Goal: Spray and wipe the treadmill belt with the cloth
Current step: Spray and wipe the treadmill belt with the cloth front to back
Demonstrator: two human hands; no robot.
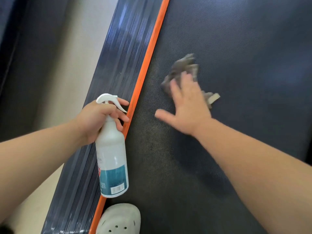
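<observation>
Hands first: the left hand [99, 119] has its fingers curled round the neck of a spray bottle [112, 154], and the right hand [187, 107] lies flat with fingers spread, pressing on the cloth [182, 68].

Taking the orange stripe [148, 56] along the treadmill's edge as the mark, pale floor [67, 48] lies farthest to its left. Next comes a dark ribbed side rail [121, 48], which runs right against the stripe. The left hand hovers over this rail, just left of the stripe, with one finger reaching out beside the white trigger. The bottle is white with a teal label and a barcode; it hangs tilted from the hand, and its base crosses over the stripe.

A pale clog [119, 218] with holes stands just right of the stripe at the near end, below the bottle's base.

The treadmill belt [236, 48], dark and finely textured, fills everything right of the stripe. The right hand is on the belt, a little apart from the stripe, and it is blurred. The grey-brown cloth is crumpled under its fingers and palm. Parts of the cloth stick out beyond the fingertips and on the side of the hand away from the stripe.
</observation>
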